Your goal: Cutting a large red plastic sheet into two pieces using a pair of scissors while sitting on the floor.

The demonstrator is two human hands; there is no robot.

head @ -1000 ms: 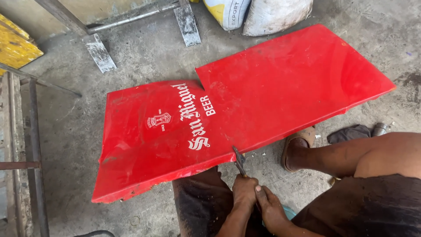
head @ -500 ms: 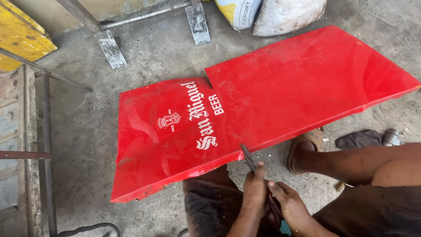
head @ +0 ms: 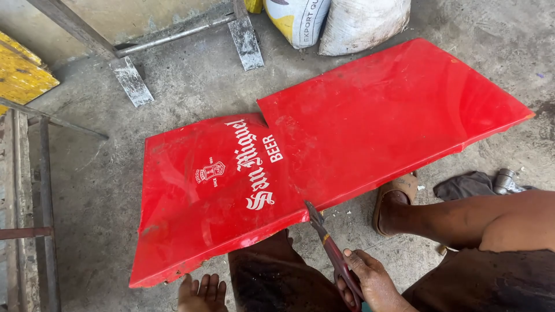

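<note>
Right hand (head: 370, 283) holds snips (head: 326, 240) at red panel's (head: 347, 133) near edge.

The sheet (head: 324, 167) lies flat on the floor (head: 115, 167), sacks (head: 335, 23) behind it, a frame (head: 29, 231) to its left; snips (head: 329, 245) in the right hand (head: 376, 286) meet its near edge, a sandal (head: 396, 199) just right

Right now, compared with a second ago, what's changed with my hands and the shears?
Your left hand has let go of the shears and moved left, open beside the red panel's near edge. Your right hand alone grips them. Blades still at the panel's edge; panel unmoved.
</note>
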